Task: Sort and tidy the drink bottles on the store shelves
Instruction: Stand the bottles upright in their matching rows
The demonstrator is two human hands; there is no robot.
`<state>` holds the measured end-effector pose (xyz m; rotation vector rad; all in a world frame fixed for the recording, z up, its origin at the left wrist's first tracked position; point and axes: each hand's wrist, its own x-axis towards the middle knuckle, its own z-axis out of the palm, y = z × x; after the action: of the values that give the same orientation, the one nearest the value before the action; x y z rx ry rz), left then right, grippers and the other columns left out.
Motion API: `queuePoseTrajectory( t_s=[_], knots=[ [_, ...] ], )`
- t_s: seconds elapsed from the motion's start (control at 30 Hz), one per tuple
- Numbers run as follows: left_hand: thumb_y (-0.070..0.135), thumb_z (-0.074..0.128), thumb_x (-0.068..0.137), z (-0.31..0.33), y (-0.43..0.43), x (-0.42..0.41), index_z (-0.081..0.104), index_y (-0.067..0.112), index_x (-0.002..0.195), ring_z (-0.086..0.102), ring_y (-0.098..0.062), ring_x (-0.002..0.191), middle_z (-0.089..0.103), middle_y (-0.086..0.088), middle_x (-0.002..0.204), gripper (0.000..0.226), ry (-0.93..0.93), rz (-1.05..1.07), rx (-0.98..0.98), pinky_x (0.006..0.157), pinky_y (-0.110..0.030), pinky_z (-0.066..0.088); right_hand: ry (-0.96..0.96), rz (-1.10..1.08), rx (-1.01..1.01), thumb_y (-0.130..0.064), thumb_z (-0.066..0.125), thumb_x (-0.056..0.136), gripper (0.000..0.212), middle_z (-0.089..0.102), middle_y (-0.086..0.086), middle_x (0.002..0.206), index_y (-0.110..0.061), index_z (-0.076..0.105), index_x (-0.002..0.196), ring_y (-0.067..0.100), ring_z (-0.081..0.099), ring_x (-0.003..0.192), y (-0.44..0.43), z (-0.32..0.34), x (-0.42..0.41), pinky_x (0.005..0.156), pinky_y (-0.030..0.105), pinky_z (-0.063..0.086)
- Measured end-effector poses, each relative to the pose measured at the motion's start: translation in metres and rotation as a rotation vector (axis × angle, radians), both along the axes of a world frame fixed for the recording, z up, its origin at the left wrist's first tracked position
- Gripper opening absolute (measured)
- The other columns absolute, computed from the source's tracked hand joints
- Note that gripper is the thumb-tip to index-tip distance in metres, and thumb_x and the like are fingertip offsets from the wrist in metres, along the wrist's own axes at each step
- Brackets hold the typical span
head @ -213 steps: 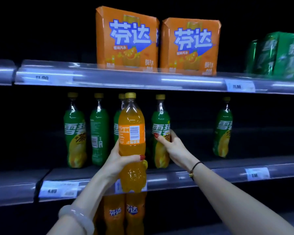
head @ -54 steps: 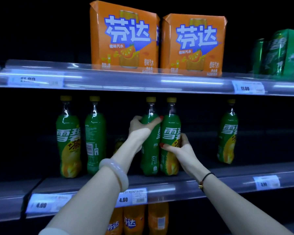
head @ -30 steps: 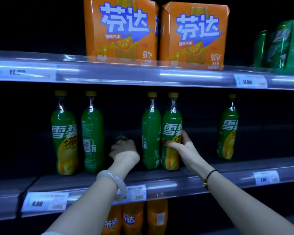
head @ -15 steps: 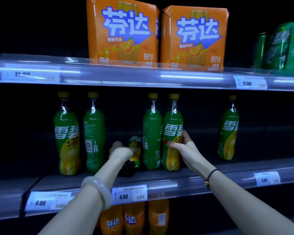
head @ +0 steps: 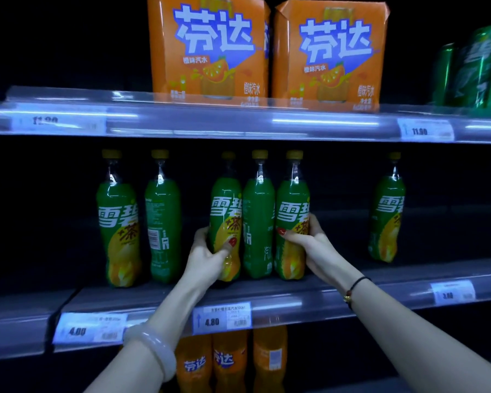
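Several green bottles with yellow caps stand on the middle shelf. My left hand grips one green bottle upright, label facing me, touching the left side of a second green bottle. My right hand is wrapped around a third green bottle on the right side of that group. Two more green bottles stand further left, and a lone one stands to the right.
Two orange drink cartons and green can packs sit on the top shelf. Orange bottles stand on the shelf below. Price tags line the shelf rails. A dark gap lies between the group and the lone right bottle.
My left hand has lifted a green bottle that lay on the shelf and stood it upright beside the middle pair. My right hand stays on the right bottle.
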<state>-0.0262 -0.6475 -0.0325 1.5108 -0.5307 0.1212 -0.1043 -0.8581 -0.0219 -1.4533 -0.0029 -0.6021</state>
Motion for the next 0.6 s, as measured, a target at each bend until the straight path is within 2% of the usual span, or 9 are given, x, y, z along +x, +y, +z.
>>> queuePoseTrajectory(
  t_s=[0.1, 0.23, 0.37, 0.43, 0.6],
  knots=[
    [0.002, 0.065, 0.083, -0.001, 0.003, 0.001, 0.041, 0.018, 0.117, 0.061, -0.008, 0.085, 0.061, 0.005, 0.095, 0.044, -0.02, -0.011, -0.034, 0.076, -0.03, 0.049, 0.01, 0.005, 0.039, -0.001, 0.071, 0.077, 0.051, 0.069, 0.001, 0.108, -0.023, 0.051, 0.119, 0.014, 0.067, 0.096, 0.001, 0.002, 0.001, 0.074, 0.023, 0.052],
    [-0.005, 0.064, 0.08, 0.002, 0.005, 0.005, 0.042, 0.014, 0.12, 0.058, -0.017, 0.094, 0.059, -0.001, 0.103, 0.049, -0.046, 0.02, -0.029, 0.085, -0.032, 0.047, 0.016, 0.012, 0.078, -0.001, 0.073, 0.074, 0.054, 0.071, 0.002, 0.109, -0.021, 0.056, 0.121, 0.018, 0.067, 0.1, 0.0, 0.004, 0.007, 0.083, 0.031, 0.052],
    [-0.004, 0.065, 0.08, 0.004, 0.008, 0.007, 0.043, 0.012, 0.119, 0.059, -0.023, 0.095, 0.06, -0.005, 0.1, 0.047, -0.054, 0.077, 0.04, 0.084, -0.029, 0.044, 0.027, 0.062, 0.074, -0.004, 0.076, 0.071, 0.06, 0.07, 0.005, 0.115, -0.021, 0.055, 0.125, 0.024, 0.065, 0.107, 0.006, 0.005, 0.015, 0.094, 0.04, 0.05],
    [-0.003, 0.064, 0.08, 0.006, 0.011, 0.007, 0.043, 0.008, 0.123, 0.058, -0.022, 0.094, 0.06, -0.007, 0.101, 0.049, -0.068, 0.114, 0.077, 0.082, -0.025, 0.043, 0.031, 0.085, 0.065, -0.01, 0.079, 0.063, 0.066, 0.072, 0.002, 0.112, -0.022, 0.056, 0.124, 0.022, 0.066, 0.106, 0.014, 0.005, 0.019, 0.092, 0.038, 0.051],
    [0.0, 0.065, 0.08, 0.01, 0.017, 0.004, 0.04, 0.004, 0.128, 0.057, -0.023, 0.098, 0.06, -0.013, 0.111, 0.054, -0.08, 0.182, 0.13, 0.085, -0.025, 0.041, 0.026, 0.09, 0.05, -0.014, 0.078, 0.061, 0.061, 0.075, -0.006, 0.101, -0.026, 0.056, 0.116, 0.011, 0.071, 0.092, 0.026, 0.005, 0.022, 0.068, 0.02, 0.056]
  ],
)
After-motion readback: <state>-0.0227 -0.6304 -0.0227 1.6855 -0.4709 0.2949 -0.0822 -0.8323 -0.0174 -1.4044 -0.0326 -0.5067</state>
